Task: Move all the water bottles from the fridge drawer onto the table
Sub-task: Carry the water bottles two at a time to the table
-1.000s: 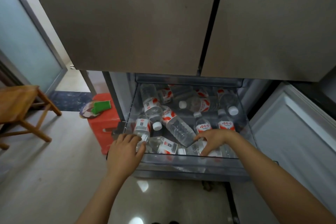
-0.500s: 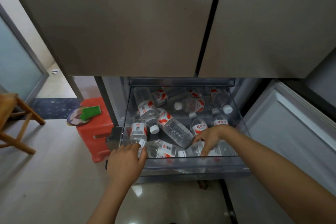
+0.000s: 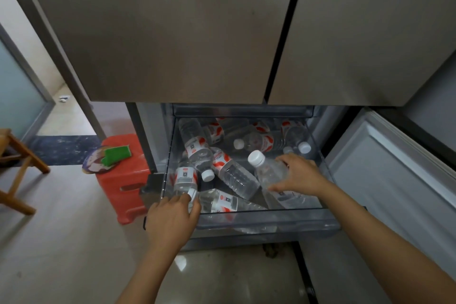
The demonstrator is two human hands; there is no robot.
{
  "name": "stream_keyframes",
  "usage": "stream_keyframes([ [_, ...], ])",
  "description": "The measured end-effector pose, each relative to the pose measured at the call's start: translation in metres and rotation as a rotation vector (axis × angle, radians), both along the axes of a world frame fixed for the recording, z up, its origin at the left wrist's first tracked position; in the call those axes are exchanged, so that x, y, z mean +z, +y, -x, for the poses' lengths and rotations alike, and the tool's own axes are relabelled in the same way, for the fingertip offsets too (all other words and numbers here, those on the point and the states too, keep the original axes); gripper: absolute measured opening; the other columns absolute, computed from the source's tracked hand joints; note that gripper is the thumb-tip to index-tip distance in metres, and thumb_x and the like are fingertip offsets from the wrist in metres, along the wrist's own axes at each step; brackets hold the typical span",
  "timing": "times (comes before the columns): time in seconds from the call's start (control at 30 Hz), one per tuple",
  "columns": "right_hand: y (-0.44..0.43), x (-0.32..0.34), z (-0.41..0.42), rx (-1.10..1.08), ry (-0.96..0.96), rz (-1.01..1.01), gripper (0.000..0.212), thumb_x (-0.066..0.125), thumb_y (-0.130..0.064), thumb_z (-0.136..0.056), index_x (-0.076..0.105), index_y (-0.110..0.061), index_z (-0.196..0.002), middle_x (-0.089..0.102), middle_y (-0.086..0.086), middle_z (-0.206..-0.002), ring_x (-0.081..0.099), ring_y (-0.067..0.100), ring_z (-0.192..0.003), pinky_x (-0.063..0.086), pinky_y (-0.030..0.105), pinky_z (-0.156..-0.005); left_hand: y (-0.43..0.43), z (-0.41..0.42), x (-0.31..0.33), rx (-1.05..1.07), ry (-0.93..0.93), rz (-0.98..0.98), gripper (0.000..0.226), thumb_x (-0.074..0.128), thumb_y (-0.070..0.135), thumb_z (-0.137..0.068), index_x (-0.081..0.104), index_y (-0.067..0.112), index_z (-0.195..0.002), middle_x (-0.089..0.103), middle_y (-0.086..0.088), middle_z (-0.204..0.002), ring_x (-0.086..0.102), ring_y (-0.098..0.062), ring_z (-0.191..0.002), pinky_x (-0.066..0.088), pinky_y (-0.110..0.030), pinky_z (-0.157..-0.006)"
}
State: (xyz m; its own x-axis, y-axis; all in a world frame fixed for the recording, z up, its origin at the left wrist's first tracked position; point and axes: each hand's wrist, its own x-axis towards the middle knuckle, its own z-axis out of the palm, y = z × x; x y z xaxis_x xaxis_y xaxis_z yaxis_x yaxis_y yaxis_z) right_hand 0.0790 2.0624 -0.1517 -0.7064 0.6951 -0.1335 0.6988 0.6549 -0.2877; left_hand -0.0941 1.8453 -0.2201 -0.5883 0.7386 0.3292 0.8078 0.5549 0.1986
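Water bottles (image 3: 234,175) lie jumbled in the fridge drawer (image 3: 266,222), which stands pulled out below the two closed upper doors (image 3: 172,32). They are clear, with red-and-white labels and white caps, mostly on their sides and pointing every which way, some resting across others. From my feed, the right hand (image 3: 301,174) reaches in from the right and has its fingers wrapped round the body of one bottle (image 3: 270,171). That bottle is tilted, its white cap (image 3: 256,157) raised toward the upper left above the ones under it. The left hand (image 3: 171,221) is at the drawer's front left corner, fingers curled and touching the cap end of the front-left bottle (image 3: 185,177). Its small white cap (image 3: 192,192) shows right at the fingertips. I cannot tell whether that hand has actually closed on it or only rests against it. Just left of the drawer stands a red stool (image 3: 123,187) carrying a round plate (image 3: 92,164) with a green sponge (image 3: 117,154) on it. Further left I see part of a wooden chair (image 3: 17,168) on the pale floor. To the right, a lower fridge door (image 3: 394,180) hangs open.
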Motion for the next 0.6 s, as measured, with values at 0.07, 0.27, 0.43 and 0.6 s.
stream_keyframes([
  [0.07,-0.005,-0.001,-0.008,-0.141,0.225,0.091,0.07,0.082,-0.039,-0.059,0.051,-0.019,-0.119,0.05,-0.001,-0.113,0.05,0.018,-0.107,0.041,0.036,-0.094,0.0,0.0,0.001,0.0,0.002,0.005,0.042,0.036,0.037,-0.078,0.059,0.015,-0.05,0.055,-0.004,-0.043,0.054,-0.025,-0.038,0.027,-0.022,-0.048],
  [0.27,-0.013,-0.017,-0.024,-0.48,0.839,0.281,0.068,0.08,-0.009,-0.066,0.043,-0.008,-0.123,0.05,0.002,-0.111,0.05,0.014,-0.097,0.042,0.018,-0.072,-0.001,0.0,0.0,-0.012,-0.012,0.048,0.044,0.035,0.037,-0.079,0.057,0.016,-0.048,0.054,-0.003,-0.041,0.053,-0.025,-0.039,0.027,-0.023,-0.048],
  [0.43,-0.014,-0.029,-0.022,-0.483,0.749,0.119,0.073,0.084,-0.024,-0.061,0.047,-0.012,-0.123,0.054,0.003,-0.111,0.052,0.024,-0.107,0.046,0.037,-0.089,-0.003,0.001,0.0,-0.03,-0.053,0.096,0.043,0.035,0.039,-0.079,0.058,0.018,-0.05,0.056,-0.001,-0.043,0.055,-0.024,-0.041,0.027,-0.023,-0.048],
  [0.6,-0.021,-0.028,-0.023,-0.439,0.589,0.025,0.084,0.081,-0.045,-0.057,0.047,-0.013,-0.126,0.053,0.008,-0.124,0.039,0.03,-0.121,0.037,0.044,-0.099,-0.006,0.005,0.009,-0.06,-0.255,0.092,0.042,0.035,0.047,-0.077,0.067,0.024,-0.064,0.064,0.001,-0.056,0.062,-0.023,-0.054,0.033,-0.024,-0.05],
])
